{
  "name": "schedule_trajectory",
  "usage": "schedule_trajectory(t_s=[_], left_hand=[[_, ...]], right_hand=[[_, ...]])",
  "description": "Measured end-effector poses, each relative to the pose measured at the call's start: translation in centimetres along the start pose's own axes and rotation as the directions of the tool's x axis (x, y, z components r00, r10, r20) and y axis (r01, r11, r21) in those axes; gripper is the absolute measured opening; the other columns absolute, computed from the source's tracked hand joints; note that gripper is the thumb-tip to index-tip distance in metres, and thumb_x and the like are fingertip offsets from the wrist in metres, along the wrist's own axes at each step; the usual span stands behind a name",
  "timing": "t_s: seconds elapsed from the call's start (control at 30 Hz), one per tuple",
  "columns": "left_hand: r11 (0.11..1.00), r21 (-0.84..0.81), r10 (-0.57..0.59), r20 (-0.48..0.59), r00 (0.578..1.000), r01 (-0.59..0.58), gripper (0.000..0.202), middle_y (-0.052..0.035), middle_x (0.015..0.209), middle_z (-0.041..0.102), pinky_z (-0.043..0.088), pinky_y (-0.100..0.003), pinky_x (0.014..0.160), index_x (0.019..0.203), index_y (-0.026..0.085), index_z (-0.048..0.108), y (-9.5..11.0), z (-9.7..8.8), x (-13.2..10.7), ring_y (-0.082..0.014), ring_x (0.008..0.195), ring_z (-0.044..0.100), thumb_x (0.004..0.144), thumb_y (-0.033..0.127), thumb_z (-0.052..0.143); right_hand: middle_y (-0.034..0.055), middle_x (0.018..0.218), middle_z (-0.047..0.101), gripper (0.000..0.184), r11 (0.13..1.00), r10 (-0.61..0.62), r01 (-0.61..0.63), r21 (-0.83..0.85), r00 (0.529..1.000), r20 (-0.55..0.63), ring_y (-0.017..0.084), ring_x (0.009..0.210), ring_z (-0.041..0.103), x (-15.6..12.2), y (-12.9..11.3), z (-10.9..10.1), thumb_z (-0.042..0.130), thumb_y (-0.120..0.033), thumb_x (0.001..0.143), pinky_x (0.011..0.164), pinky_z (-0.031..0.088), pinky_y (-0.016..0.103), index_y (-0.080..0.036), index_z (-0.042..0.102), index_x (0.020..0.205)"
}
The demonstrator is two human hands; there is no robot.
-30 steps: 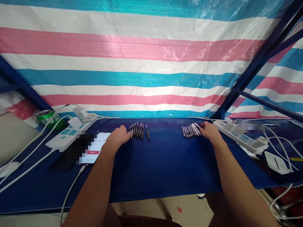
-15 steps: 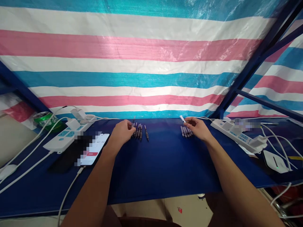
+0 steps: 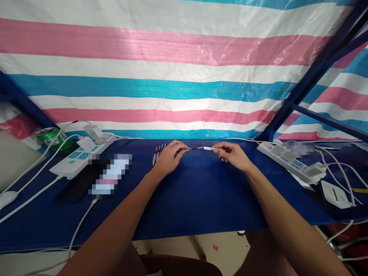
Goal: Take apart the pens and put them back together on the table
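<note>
My left hand (image 3: 170,156), fingers pinched, holds a pen's front part with a thin dark refill (image 3: 196,148) sticking out to the right. Facing it, my right hand (image 3: 230,154) pinches a white-ended pen barrel (image 3: 207,148). The two tips nearly meet above the blue table, a small gap between them. Beside and partly behind my left hand lie several slim pen parts (image 3: 156,155) in a row. Under my right hand, more short pen parts (image 3: 223,160) are mostly hidden.
A phone (image 3: 110,174) on a charging cable lies at the left near a white power strip (image 3: 71,163) and a green can (image 3: 54,140). At the right are another power strip (image 3: 293,163) and a white device (image 3: 335,194). Striped sheeting (image 3: 172,92) hangs behind the blue table (image 3: 201,203).
Both hands have moved inward from the two rows of parts, bringing the refill and the white-ended barrel end to end. The view has tilted slightly down.
</note>
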State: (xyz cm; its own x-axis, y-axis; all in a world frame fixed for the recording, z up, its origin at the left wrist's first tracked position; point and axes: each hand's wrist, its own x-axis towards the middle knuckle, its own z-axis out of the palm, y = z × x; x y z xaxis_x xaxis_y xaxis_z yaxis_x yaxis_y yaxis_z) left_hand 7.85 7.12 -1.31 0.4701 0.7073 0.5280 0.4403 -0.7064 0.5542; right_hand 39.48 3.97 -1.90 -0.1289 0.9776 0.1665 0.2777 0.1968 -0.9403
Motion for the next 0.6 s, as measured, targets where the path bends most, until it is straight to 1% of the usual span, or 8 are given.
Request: schedule_trajectory(t_s=[0.1, 0.17, 0.23, 0.33, 0.43, 0.5, 0.53, 0.6], left_hand=[[1.0, -0.02, 0.012, 0.001, 1.0, -0.012, 0.027, -0.009, 0.119, 0.07, 0.055, -0.039, 0.105, 0.116, 0.024, 0.077, 0.1, 0.3, -0.1, -0.023, 0.114, 0.067, 0.107, 0.026, 0.052], [0.999, -0.029, 0.031, 0.001, 1.0, -0.031, 0.027, -0.0089, 0.119, 0.071, 0.053, -0.04, 0.107, 0.116, 0.024, 0.078, 0.2, 0.5, -0.1, -0.0233, 0.116, 0.067, 0.107, 0.025, 0.053], [0.999, -0.041, 0.035, -0.005, 0.999, -0.035, 0.027, -0.0088, 0.119, 0.072, 0.053, -0.039, 0.106, 0.114, 0.024, 0.079, 0.2, 0.7, -0.2, -0.023, 0.116, 0.067, 0.106, 0.024, 0.053], [0.998, -0.056, 0.016, -0.012, 1.0, -0.017, 0.026, -0.0087, 0.119, 0.071, 0.056, -0.037, 0.102, 0.114, 0.024, 0.079, -0.1, 1.0, -0.2, -0.0222, 0.114, 0.068, 0.106, 0.024, 0.054], [0.997, -0.073, -0.005, -0.036, 0.999, 0.003, 0.024, -0.0084, 0.119, 0.071, 0.059, -0.036, 0.096, 0.112, 0.024, 0.079, -0.7, 1.2, -0.2, -0.0212, 0.108, 0.069, 0.106, 0.024, 0.056], [0.996, -0.087, -0.011, -0.061, 0.998, 0.006, 0.022, -0.008, 0.118, 0.071, 0.06, -0.035, 0.091, 0.111, 0.024, 0.079, -0.9, 1.2, -0.2, -0.02, 0.102, 0.07, 0.105, 0.024, 0.058], [0.996, -0.093, -0.01, -0.07, 0.997, 0.003, 0.022, -0.0079, 0.117, 0.071, 0.06, -0.035, 0.089, 0.111, 0.024, 0.079, -0.9, 1.2, -0.1, -0.0195, 0.1, 0.07, 0.105, 0.024, 0.058], [0.995, -0.099, 0.001, -0.074, 0.997, -0.009, 0.021, -0.0078, 0.116, 0.072, 0.06, -0.034, 0.088, 0.11, 0.024, 0.08, -0.8, 1.3, -0.1, -0.0196, 0.1, 0.07, 0.105, 0.024, 0.059]], right_hand=[[0.0022, 0.081, 0.068, 0.055, 1.0, 0.007, -0.007, 0.006, 1.0, -0.012, 0.013, 0.061, 0.051, 0.0, 0.2, 0.1, 0.082, -0.068, 0.081, 0.051, 0.043, 0.029, -0.022, 0.079, 0.113], [0.0026, 0.085, 0.07, 0.054, 1.0, -0.005, 0.005, -0.012, 1.0, -0.001, 0.013, 0.062, 0.051, 0.0, 0.1, 0.2, 0.083, -0.067, 0.081, 0.053, 0.043, 0.029, -0.023, 0.079, 0.112], [0.0024, 0.085, 0.07, 0.052, 0.999, -0.015, 0.016, -0.027, 1.0, 0.017, 0.013, 0.063, 0.052, 0.0, 0.1, 0.2, 0.084, -0.066, 0.081, 0.054, 0.042, 0.029, -0.023, 0.079, 0.11], [0.0008, 0.079, 0.067, 0.054, 1.0, 0.006, -0.006, -0.001, 1.0, 0.013, 0.013, 0.061, 0.051, 0.0, 0.4, 0.0, 0.084, -0.067, 0.08, 0.053, 0.041, 0.029, -0.023, 0.079, 0.111], [0.0001, 0.075, 0.063, 0.056, 0.999, 0.017, -0.015, 0.041, 0.998, -0.052, 0.014, 0.059, 0.05, 0.0, 0.7, -0.4, 0.083, -0.067, 0.081, 0.052, 0.041, 0.029, -0.022, 0.078, 0.114], [0.0002, 0.074, 0.063, 0.054, 0.999, 0.007, -0.003, 0.05, 0.997, -0.075, 0.014, 0.06, 0.05, 0.0, 0.8, -0.7, 0.084, -0.065, 0.081, 0.053, 0.041, 0.029, -0.022, 0.078, 0.113], [0.0002, 0.074, 0.063, 0.052, 0.999, 0.003, 0.001, 0.05, 0.998, -0.066, 0.014, 0.061, 0.05, 0.0, 0.7, -0.7, 0.084, -0.064, 0.082, 0.053, 0.041, 0.029, -0.022, 0.078, 0.113], [-0.0002, 0.075, 0.062, 0.049, 0.999, -0.002, 0.002, 0.051, 1.0, -0.013, 0.014, 0.061, 0.05, -0.1, 0.6, -0.6, 0.084, -0.062, 0.083, 0.054, 0.041, 0.029, -0.023, 0.079, 0.113]])
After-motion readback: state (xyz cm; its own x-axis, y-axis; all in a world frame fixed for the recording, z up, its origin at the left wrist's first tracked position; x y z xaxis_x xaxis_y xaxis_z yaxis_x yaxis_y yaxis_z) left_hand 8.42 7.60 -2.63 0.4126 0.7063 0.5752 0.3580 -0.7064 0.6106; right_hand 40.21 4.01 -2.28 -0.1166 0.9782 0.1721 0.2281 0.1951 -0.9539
